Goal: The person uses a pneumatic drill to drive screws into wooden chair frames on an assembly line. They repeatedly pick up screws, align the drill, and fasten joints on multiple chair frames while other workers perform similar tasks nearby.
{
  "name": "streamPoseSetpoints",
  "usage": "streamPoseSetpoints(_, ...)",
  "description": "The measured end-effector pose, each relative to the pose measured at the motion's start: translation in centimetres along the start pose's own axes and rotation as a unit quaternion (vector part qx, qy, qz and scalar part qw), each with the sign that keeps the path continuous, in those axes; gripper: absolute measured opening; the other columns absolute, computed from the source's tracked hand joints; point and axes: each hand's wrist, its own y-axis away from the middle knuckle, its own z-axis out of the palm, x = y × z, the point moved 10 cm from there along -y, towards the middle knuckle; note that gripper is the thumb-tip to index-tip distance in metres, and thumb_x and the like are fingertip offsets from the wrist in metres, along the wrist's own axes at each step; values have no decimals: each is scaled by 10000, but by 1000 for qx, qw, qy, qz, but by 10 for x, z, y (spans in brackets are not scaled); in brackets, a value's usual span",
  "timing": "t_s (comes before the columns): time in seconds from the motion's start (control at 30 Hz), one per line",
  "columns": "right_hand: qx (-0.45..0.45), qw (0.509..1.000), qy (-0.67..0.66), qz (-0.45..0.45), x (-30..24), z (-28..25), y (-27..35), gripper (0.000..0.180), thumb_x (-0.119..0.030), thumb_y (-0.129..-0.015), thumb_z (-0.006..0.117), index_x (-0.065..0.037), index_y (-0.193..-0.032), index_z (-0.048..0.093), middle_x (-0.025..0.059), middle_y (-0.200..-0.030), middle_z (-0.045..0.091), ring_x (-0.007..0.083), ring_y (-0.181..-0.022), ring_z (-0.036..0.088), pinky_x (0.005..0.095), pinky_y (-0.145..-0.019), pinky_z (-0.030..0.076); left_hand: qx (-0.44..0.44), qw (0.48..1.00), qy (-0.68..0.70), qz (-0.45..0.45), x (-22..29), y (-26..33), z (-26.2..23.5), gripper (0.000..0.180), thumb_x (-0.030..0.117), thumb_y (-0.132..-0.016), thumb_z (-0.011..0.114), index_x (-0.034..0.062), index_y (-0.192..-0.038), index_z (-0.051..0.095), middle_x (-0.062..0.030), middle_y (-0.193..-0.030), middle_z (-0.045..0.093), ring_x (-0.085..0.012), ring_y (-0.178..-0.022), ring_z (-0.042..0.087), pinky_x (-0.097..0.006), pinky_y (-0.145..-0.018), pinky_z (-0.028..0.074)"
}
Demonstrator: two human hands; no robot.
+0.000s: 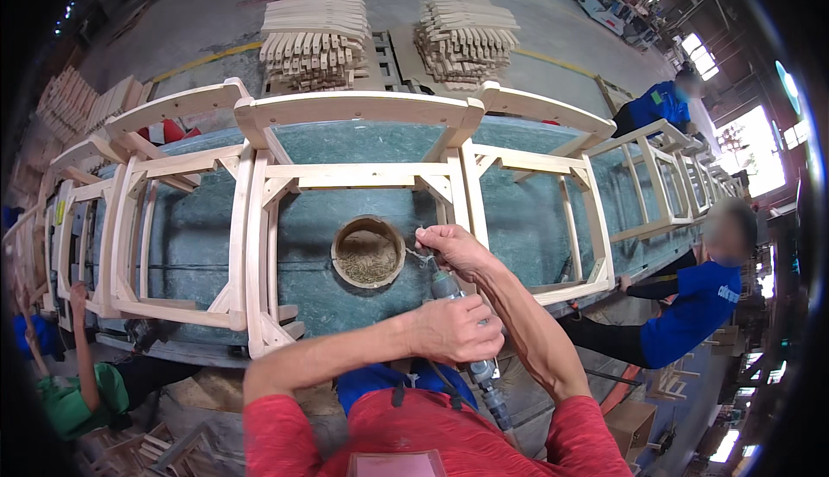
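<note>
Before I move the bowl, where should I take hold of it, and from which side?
Probably best to pinch its rim on the left, coming from above. The bowl stands upright and open-topped on the table; its left side looks free, while the right hand is close on its right. Small pieces lie inside, so keep it level.
</note>
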Motion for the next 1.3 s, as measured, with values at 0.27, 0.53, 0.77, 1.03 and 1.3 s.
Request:
streamPoseSetpoints(0.27, 98, 978, 177, 50, -8, -27, -38, 373, -295, -993, 524, -14, -781, 648, 7, -548, 463, 102, -500, 381, 315, -463, 331, -80, 987, 77, 118, -32, 43, 21, 303, 286, -717, 631, 85, -936, 577, -19, -817, 535, -181, -739, 569, -324, -660, 444)
streamPoseSetpoints(0.53, 255, 837, 480, -65, -54, -40, -51, 377, -287, -952, 542, 38, -858, 706, 297, -813, 664, 457, -806, 658, 491, -795, 517, -145, 969, 97, 176, -56, 83, 51, 293, 251, -700, 661, 77, -918, 570, -35, -848, 550, -208, -772, 576, -349, -689, 454)
streamPoseSetpoints(0.77, 302, 795, 519, -85, -52, -49, -66, 330, -263, -938, 568, 22, -845, 706, 293, -752, 643, 469, -756, 646, 515, -739, 515, -175, 961, 129, 173, -75, 91, 72, 259, 233, -727, 652, 77, -914, 563, -50, -864, 568, -228, -806, 608, -364, -702, 473)
streamPoseSetpoints(1.03, 339, 789, 502, -104, -58, -41, -60, 296, -207, -913, 585, 35, -788, 701, 297, -726, 639, 471, -723, 645, 531, -724, 516, -162, 959, 144, 181, -82, 94, 77, 197, 212, -769, 610, 61, -880, 546, -80, -814, 577, -257, -727, 639, -389, -655, 526)
streamPoseSetpoints(1.3, 371, 828, 405, -116, -73, -51, -34, 265, -246, -905, 616, -5, -887, 724, 284, -787, 654, 467, -774, 644, 501, -738, 516, -186, 962, 141, 144, -99, 93, 80, 175, 212, -798, 567, 50, -866, 569, -65, -780, 565, -245, -711, 630, -377, -638, 524)
